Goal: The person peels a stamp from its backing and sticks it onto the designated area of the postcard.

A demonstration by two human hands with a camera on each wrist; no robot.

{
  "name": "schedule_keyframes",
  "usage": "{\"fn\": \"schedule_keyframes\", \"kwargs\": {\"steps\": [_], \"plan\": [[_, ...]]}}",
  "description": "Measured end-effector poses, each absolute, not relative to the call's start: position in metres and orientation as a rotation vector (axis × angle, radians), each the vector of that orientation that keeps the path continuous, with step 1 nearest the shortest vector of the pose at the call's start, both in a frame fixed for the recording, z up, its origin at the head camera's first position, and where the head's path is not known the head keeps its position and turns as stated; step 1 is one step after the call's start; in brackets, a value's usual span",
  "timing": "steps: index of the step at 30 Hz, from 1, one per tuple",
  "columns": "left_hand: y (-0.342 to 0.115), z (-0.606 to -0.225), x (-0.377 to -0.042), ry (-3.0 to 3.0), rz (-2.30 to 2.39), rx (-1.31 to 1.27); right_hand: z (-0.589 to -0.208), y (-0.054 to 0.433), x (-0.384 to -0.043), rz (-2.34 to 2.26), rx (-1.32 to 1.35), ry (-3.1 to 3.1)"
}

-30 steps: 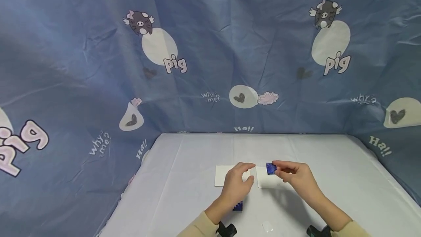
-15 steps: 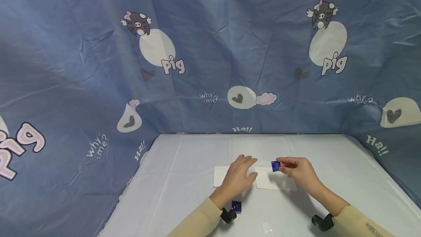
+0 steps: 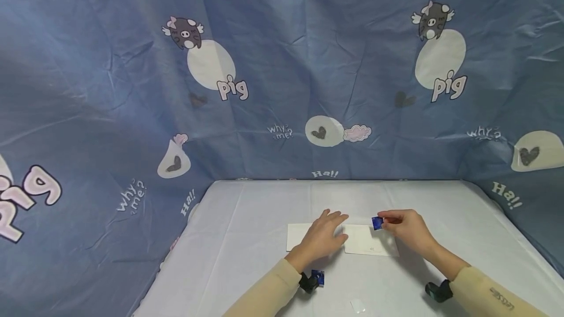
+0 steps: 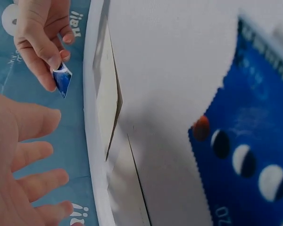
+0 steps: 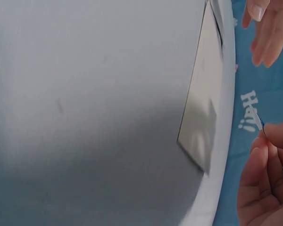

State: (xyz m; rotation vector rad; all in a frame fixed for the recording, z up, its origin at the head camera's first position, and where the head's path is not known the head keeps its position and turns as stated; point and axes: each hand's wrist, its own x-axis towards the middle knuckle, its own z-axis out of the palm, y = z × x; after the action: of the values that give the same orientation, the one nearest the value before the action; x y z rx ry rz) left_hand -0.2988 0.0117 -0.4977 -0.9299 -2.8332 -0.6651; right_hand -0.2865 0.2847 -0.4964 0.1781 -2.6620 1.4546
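Note:
Between thumb and index finger my right hand (image 3: 409, 229) pinches a small blue postage stamp (image 3: 377, 223), raised over the right-hand white envelope (image 3: 365, 243). In the right wrist view the stamp (image 5: 257, 120) is seen nearly edge-on. My left hand (image 3: 323, 236), fingers spread and relaxed, hovers above the inner edges of the two envelopes and holds nothing. It partly covers the left envelope (image 3: 296, 236). A second blue stamp (image 3: 319, 278) lies on the table by the left wrist; the left wrist view shows this stamp (image 4: 247, 141) close up, with perforated edges and moon phases.
A small clear or whitish piece (image 3: 358, 305) lies near the front of the white-covered table (image 3: 246, 258). Behind the table hangs a blue printed cloth (image 3: 264, 160). Dark wrist camera mounts (image 3: 308, 283) sit low at both wrists.
My right hand has carried the pinched stamp to the right across the right envelope. My left hand has shifted slightly right, its fingers spreading, and shows more of the stamp on the table.

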Motion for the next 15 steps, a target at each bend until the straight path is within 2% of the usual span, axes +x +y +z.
{"fn": "schedule_keyframes", "kwargs": {"steps": [15], "plan": [[0.023, -0.505, -0.302, -2.955, -0.456, -0.986, -0.507, 0.299, -0.291, 1.344, 0.204, -2.703]]}}
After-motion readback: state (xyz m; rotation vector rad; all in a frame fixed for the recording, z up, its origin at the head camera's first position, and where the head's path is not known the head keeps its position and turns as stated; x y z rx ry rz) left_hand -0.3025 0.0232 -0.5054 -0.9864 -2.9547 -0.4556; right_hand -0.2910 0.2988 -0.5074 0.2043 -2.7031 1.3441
